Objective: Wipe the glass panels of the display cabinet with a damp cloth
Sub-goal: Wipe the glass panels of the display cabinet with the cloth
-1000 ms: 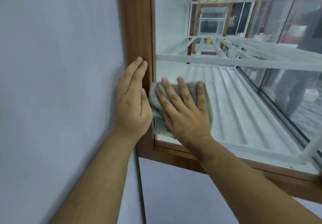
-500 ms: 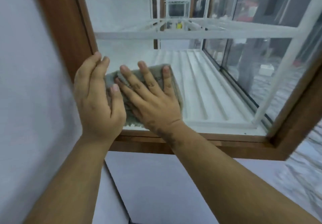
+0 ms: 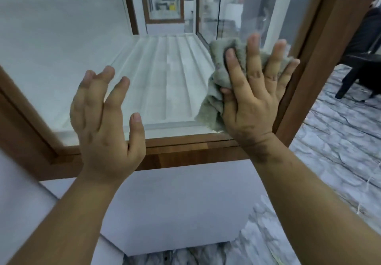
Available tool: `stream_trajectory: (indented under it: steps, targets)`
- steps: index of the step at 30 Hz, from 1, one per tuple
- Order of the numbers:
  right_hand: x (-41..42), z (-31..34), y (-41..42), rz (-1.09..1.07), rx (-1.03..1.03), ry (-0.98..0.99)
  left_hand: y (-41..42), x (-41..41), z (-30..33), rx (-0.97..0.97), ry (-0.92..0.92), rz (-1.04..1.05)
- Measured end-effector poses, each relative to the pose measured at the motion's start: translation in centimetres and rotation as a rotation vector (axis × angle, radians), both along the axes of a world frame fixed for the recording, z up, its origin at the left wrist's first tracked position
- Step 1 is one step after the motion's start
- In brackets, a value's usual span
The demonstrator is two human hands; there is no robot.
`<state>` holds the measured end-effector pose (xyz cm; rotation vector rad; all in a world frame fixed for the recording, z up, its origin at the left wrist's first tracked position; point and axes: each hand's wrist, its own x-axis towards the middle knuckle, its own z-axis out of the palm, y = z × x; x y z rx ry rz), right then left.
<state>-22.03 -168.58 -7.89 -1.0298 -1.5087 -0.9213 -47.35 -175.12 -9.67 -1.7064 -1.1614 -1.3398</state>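
Nearest the camera, two bare forearms reach up from the bottom corners toward the display cabinet, over its pale grey lower panel (image 3: pixel 175 207) and a strip of grey marbled floor (image 3: pixel 329 171) on the right. Above that panel runs the brown wooden frame (image 3: pixel 185 151), with a bottom rail across the middle and an upright on the right. The left hand (image 3: pixel 103 124) is raised in front of the lower left part of the glass panel (image 3: pixel 103 37), fingers spread and loosely bent, thumb out to the right above the bottom rail; it holds nothing, and whether its fingertips touch the glass cannot be told. The right hand (image 3: pixel 253 91) lies flat on the lower right part of the glass, close to the right upright, its fingers straight and fanned out, pressing the grey-green cloth (image 3: pixel 216 91) against the pane. The cloth is bunched, showing to the left of and above the hand, its lower edge near the bottom rail. Farther in, behind the glass, a white slatted shelf (image 3: pixel 165 79) runs away toward the back of the cabinet, with a glass side wall on the right. Far right, beyond the frame, stands a dark chair (image 3: pixel 358 58) on the floor.
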Motion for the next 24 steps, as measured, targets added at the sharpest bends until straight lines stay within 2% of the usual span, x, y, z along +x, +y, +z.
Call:
stream_trajectory:
  steps: [3, 6, 8, 12, 14, 17, 19, 22, 24]
  targets:
    - [-1.1, -1.1, -0.3, 0.013, -0.037, -0.201, 0.6, 0.8, 0.2, 0.005, 0.003, 0.021]
    - [2.3, -3.9, -0.8, -0.003, -0.09, -0.443, 1.0, 1.0, 0.2, -0.007, 0.007, 0.039]
    - [3.8, -3.9, -0.8, -0.007, -0.112, -0.372, 1.0, 0.9, 0.2, -0.016, 0.025, 0.057]
    - [0.5, -0.7, -0.4, 0.005, -0.058, -0.062, 1.1, 0.4, 0.1, -0.019, 0.073, 0.089]
    - [-2.5, -0.3, -0.8, 0.021, -0.059, -0.074, 1.1, 0.1, 0.1, -0.02, 0.103, 0.106]
    - [-4.3, -3.6, -1.3, 0.049, -0.094, -0.303, 0.9, -0.6, 0.3, -0.026, 0.158, 0.116]
    - [-2.7, -5.1, -1.2, 0.051, -0.091, -0.383, 0.7, -1.1, 0.7, -0.03, 0.186, 0.089]
    - [-0.5, -4.5, -0.9, 0.065, -0.096, -0.294, -0.2, -2.8, 0.9, -0.043, 0.176, 0.034]
    - [-1.5, -2.5, -0.7, 0.041, -0.063, -0.182, -0.9, -4.5, 0.8, -0.037, 0.132, 0.068]
